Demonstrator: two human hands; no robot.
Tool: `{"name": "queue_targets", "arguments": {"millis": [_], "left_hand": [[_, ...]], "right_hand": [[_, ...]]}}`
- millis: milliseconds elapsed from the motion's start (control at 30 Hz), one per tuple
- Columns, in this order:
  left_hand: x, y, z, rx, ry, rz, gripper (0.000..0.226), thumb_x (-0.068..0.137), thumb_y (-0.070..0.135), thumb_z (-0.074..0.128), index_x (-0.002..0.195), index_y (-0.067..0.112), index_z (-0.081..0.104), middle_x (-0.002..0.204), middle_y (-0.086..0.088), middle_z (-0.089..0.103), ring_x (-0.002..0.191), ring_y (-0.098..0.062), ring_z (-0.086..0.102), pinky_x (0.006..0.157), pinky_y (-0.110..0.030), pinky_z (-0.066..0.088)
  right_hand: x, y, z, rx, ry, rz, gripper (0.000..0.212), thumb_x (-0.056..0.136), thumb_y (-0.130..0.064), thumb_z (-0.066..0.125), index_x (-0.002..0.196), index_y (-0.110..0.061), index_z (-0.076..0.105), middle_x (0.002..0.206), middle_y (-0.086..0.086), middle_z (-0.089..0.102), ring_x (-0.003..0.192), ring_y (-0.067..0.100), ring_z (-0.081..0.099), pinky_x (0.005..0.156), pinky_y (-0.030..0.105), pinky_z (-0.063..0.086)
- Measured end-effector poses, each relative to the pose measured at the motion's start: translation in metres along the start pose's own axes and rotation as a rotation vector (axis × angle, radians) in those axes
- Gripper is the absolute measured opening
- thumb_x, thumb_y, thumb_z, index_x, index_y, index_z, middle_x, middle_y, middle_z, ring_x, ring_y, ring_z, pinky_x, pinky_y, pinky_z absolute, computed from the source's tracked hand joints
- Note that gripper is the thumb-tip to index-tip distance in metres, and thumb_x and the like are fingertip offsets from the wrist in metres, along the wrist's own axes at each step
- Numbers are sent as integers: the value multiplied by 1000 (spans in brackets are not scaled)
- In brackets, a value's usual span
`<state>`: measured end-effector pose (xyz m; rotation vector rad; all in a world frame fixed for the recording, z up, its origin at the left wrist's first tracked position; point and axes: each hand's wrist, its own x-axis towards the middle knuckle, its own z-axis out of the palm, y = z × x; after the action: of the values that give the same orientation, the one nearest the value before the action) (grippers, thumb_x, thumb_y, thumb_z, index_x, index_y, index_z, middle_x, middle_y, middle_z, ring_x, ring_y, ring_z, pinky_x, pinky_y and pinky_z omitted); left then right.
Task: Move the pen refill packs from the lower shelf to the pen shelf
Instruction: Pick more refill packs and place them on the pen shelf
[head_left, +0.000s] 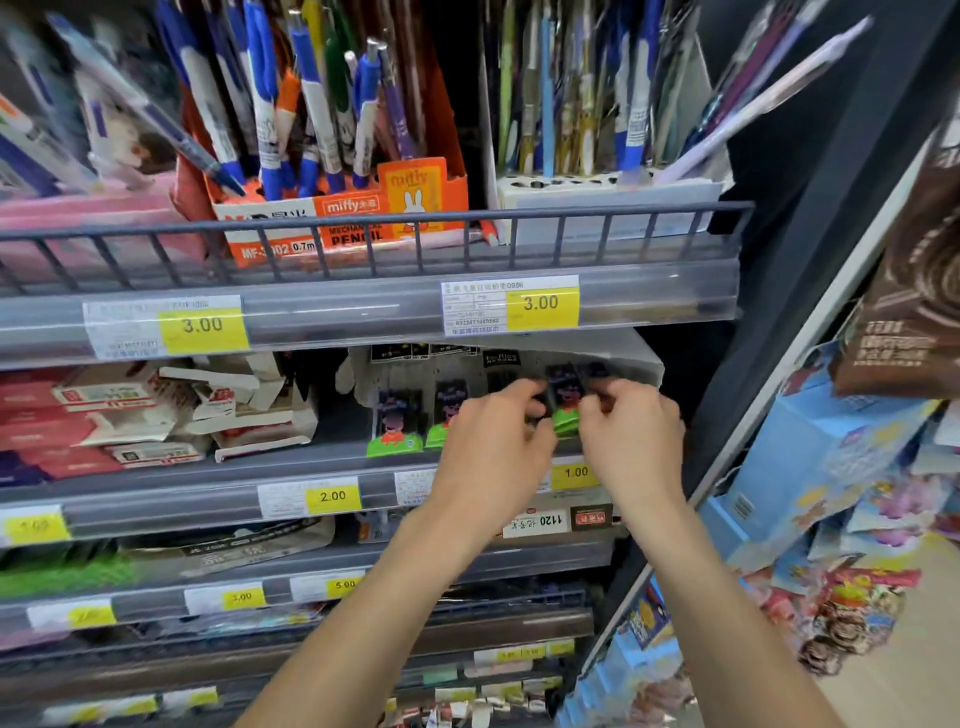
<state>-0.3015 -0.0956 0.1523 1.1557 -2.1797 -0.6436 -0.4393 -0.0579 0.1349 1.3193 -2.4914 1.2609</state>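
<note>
The pen shelf (363, 306), railed and crowded with boxes of upright pens, sat directly above the lower shelf (208, 483), so the coming lift would run straight up and slightly toward the person. On the lower shelf, the pen refill packs (397, 423) stood in a row inside a pale tray (613, 353) — slim cards with their long axes upright, green bases toward the shelf's front edge, leaning back a little. One pack (565, 402) lay between the two hands, touching both; the others stood just beside the left hand, on its outer side.

Both arms reached forward and up from the bottom of the view, forearms converging on that pack. The left hand (493, 436) had its fingers curled at the pack's left edge, and the right hand (631, 434) pinched its right edge with bent fingertips — each grasping the same pack, judging by the blurred view. Neither was clearly nearer; they met at the pack from either side.
</note>
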Motion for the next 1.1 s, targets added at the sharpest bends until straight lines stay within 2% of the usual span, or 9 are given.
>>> {"name": "queue_targets", "arguments": {"millis": [100,200,333,433,533,700,800,900,1100], "left_hand": [[-6,-11,3,263,61,100,35,99,24,64,132,14,68,114,-9,77,106,-33,67,95,-42,50],[-5,-18,5,490,91,109,35,99,41,63,124,18,71,107,-11,76,102,-39,66,92,-49,47],[-3,-23,12,556,59,123,42,102,57,53,130,30,68,121,-5,75,117,-35,66,114,-60,34],[0,-33,19,532,37,140,44,105,56,46,137,32,65,134,-4,70,120,-31,66,121,-57,26],[0,-38,25,515,52,167,43,106,54,47,136,30,67,132,-5,71,114,-30,69,117,-53,31],[-3,-36,26,505,107,187,39,105,48,55,130,23,71,129,-7,72,117,-34,68,119,-59,32],[-12,-38,23,448,294,272,26,97,32,73,116,15,77,120,-13,73,120,-41,65,110,-66,43],[-35,-59,10,363,498,318,19,98,21,72,110,8,77,118,-16,71,119,-37,62,104,-56,48],[-148,-157,-52,397,647,75,16,100,16,65,106,5,76,112,-10,68,104,-25,62,85,-42,54]], "right_hand": [[1,-5,5,-278,23,-159,22,94,-22,56,90,-9,74,89,18,71,86,41,64,63,39,41],[-3,-5,8,-372,59,-255,21,91,-22,60,84,-8,74,87,16,71,88,38,63,57,36,36],[-6,6,11,-403,47,-366,21,94,-19,61,80,-8,73,86,10,70,91,35,59,51,34,41],[-7,18,10,-347,33,-415,19,97,-22,63,84,-12,73,84,4,69,93,31,56,48,37,50],[-6,26,10,-316,20,-435,18,97,-22,62,87,-13,73,86,3,69,94,31,56,47,39,51],[-8,28,11,-268,14,-435,22,100,-24,57,93,-12,74,99,4,66,96,29,56,54,42,54],[-19,23,11,-112,144,-423,23,101,-21,56,97,-9,75,96,4,60,88,26,58,54,37,50],[-41,10,20,52,219,-495,22,100,-16,57,100,-5,75,92,5,59,83,24,57,57,38,48],[-121,-49,78,348,-66,-659,20,98,-15,59,96,-3,76,88,2,61,82,22,54,72,38,46]]}}
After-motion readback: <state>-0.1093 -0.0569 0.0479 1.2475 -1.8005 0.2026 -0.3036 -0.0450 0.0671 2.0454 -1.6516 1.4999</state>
